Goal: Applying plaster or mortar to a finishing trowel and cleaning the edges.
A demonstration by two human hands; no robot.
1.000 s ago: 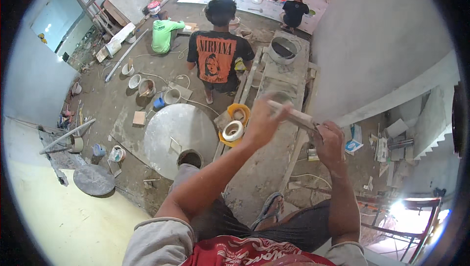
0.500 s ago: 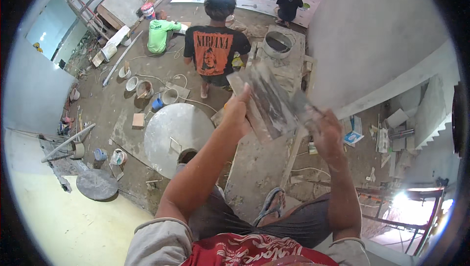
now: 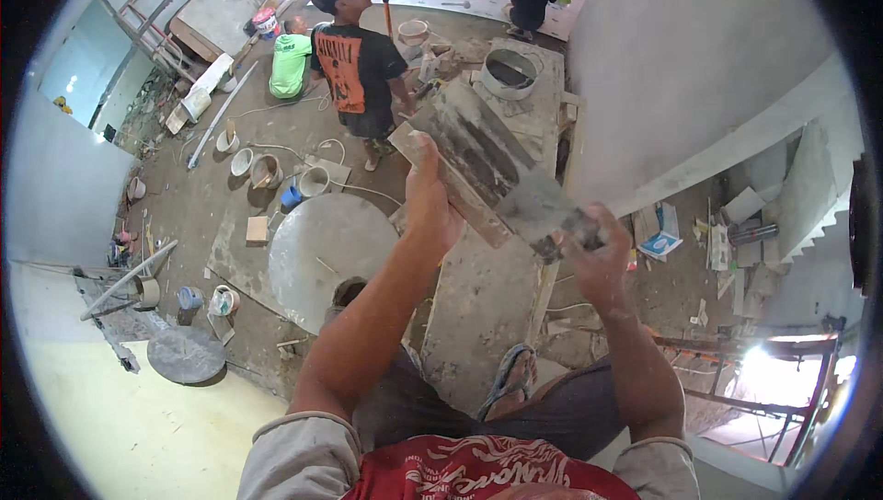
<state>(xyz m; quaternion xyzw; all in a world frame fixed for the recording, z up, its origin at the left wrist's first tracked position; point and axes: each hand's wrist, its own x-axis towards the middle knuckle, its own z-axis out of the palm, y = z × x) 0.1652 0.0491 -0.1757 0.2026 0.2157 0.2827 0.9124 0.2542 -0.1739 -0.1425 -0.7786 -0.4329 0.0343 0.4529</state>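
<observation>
My left hand (image 3: 430, 198) is closed on the near edge of a flat rectangular plastering float (image 3: 471, 143), its face smeared with dark and pale plaster. How the fingers grip its underside is hidden. A putty knife (image 3: 533, 203) with a broad grey blade is in my right hand (image 3: 602, 256), fingers wrapped round its handle. Its blade lies over the lower right end of the float's face. Both tools are held up in front of me, tilted, above a plank walkway (image 3: 478, 307).
Beyond the tools stands a round tub (image 3: 509, 74) on the planks. A co-worker in a black shirt (image 3: 354, 72) stands ahead left; others crouch farther off. A large grey disc (image 3: 331, 256) and several buckets (image 3: 267, 172) occupy the left floor. A plastered wall (image 3: 699, 58) rises at right.
The putty knife's blade has slid down and left over the float, and the float's angle has shifted. The black-shirted co-worker has turned to the right. My view has shifted slightly.
</observation>
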